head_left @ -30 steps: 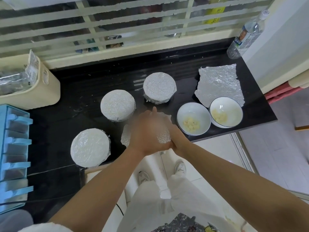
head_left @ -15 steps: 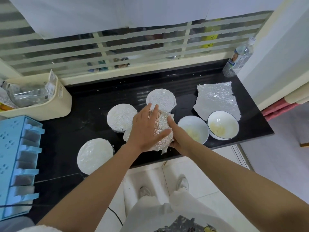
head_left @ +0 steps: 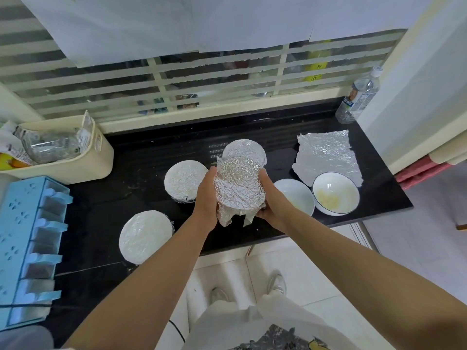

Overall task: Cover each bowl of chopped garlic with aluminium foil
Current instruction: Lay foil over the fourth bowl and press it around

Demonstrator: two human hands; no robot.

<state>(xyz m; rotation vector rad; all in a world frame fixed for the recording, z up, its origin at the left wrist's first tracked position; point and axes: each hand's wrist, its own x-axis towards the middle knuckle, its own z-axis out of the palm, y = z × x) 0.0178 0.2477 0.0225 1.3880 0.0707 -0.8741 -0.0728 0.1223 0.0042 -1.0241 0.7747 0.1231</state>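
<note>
As I watch, the left hand (head_left: pixel 206 198) and right hand (head_left: pixel 274 200) grip the foil-wrapped bowl (head_left: pixel 240 188) from either side, fingers curled round it, tilted over the black counter (head_left: pixel 141 157).

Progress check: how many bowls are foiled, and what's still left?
Done: three bowls stand covered on the counter: near bowl, middle bowl, far bowl. In hand: left hand and right hand grip a fourth bowl, foil over it, edges loose underneath. Left: inner open bowl and outer open bowl, plus a spare foil sheet behind them.
</note>
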